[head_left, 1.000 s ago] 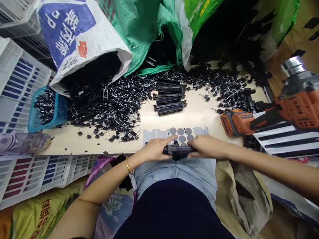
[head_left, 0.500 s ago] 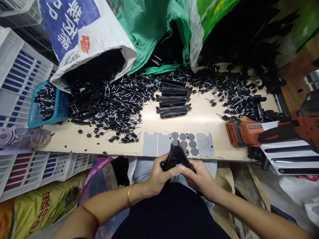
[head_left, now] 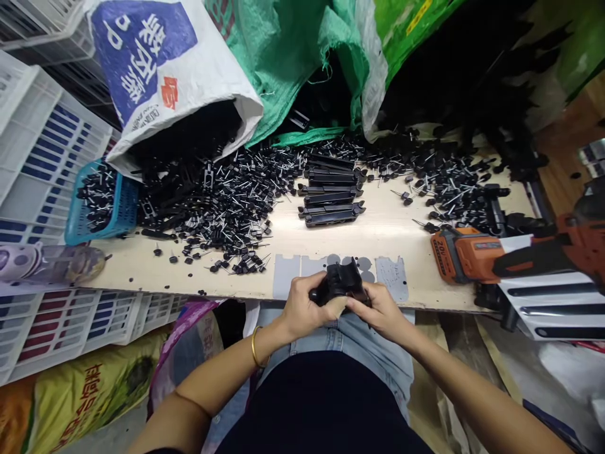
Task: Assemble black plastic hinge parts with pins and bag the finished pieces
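Observation:
Between both hands I hold a black plastic part [head_left: 344, 277] over the front edge of the workbench. My left hand [head_left: 302, 306] is closed round its left side, the thumb pressed along the near face. From the right, my right hand [head_left: 382, 312] grips it too, its thumb close to the left one. The fingers beneath the part are hidden, and its exact kind is unclear. Beyond the hands lies a stack of long black plastic pieces [head_left: 331, 205]. Grey rectangles and discs [head_left: 390, 277] mark the bench's front edge, partly covered by the part.
Small black parts with metal pins [head_left: 222, 221] are heaped on the bench [head_left: 297, 239]. A blue basket [head_left: 125, 205] holds more at left. An orange cordless power tool [head_left: 477, 252] lies at right. Open sacks [head_left: 227, 69] line the back; white crates [head_left: 51, 151] stand left.
The black part has been raised slightly and turned, now showing a wider curved upper end. Both hands have moved up a little with it, still gripping. The view has shifted slightly.

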`<state>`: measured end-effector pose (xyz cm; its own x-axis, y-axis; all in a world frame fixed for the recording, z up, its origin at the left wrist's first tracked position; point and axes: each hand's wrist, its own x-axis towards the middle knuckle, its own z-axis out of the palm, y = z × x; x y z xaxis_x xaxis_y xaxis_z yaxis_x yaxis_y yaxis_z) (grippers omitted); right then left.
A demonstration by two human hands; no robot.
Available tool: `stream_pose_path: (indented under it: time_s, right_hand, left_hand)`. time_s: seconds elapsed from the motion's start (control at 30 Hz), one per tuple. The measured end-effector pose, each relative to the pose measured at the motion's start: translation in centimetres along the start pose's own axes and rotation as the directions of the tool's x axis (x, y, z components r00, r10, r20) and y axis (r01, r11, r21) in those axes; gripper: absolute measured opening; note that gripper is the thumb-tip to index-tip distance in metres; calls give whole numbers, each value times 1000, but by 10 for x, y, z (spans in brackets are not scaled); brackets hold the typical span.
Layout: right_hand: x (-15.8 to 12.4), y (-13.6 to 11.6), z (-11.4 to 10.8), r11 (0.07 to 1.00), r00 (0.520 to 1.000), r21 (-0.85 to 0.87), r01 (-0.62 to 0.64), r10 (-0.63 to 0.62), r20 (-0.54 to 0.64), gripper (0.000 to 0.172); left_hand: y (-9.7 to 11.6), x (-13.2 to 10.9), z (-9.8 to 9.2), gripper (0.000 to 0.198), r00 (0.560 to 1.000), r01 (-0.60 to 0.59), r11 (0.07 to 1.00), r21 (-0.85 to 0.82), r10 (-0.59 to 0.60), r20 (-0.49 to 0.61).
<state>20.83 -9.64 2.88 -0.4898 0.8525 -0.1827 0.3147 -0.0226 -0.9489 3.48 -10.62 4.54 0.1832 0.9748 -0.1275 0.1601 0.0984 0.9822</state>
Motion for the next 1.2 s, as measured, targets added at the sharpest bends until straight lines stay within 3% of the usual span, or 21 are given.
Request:
stream_pose_path:
  time_s: [0.1,0.3,0.5,0.63,0.77,0.93,1.0,1.07,1.13,1.2]
  right_hand:
    - [-2,-3,-2,999,1000,-33,-8,7,-25,40]
    - [-5,-11,-16,989,991,-108,102,-92,95,36]
    - [-4,-21,3,996,985,-74,39,-51,-164,37]
    - [-8,-10,17,989,988,141,-38,58,-143,40]
    - [-17,0,31,906,973,422,-29,122,-196,50]
    - [-12,-5,69,684,923,729,24,265,-279,66]
    - [-2,-3,75,672,912,739,49,272,-308,68]
    - [10,8,65,709,910,704,41,264,-320,63]
    - [18,25,38,782,855,620,63,278,-437,52]
    - [21,46,2,866,715,490,102,279,-642,43]
  left_hand:
    - [6,1,-3,26,1000,-4,999,44,3,22]
    - [19,-4,-4,28,996,-38,998,59,33,78]
    - [21,-3,-6,35,999,-36,998,53,38,-33]
    - [9,-10,-4,41,998,-1,999,40,4,-67]
    - [3,-23,13,47,995,35,999,-21,-37,-97]
    - [12,-22,33,54,975,-149,987,68,158,-158]
    - [13,-13,34,48,965,-209,966,152,229,-131]
    - [7,0,32,45,955,-261,937,231,286,-82]
    - [-7,19,29,47,923,-352,860,369,384,-17]
    - [-29,43,28,49,875,-442,699,562,473,100]
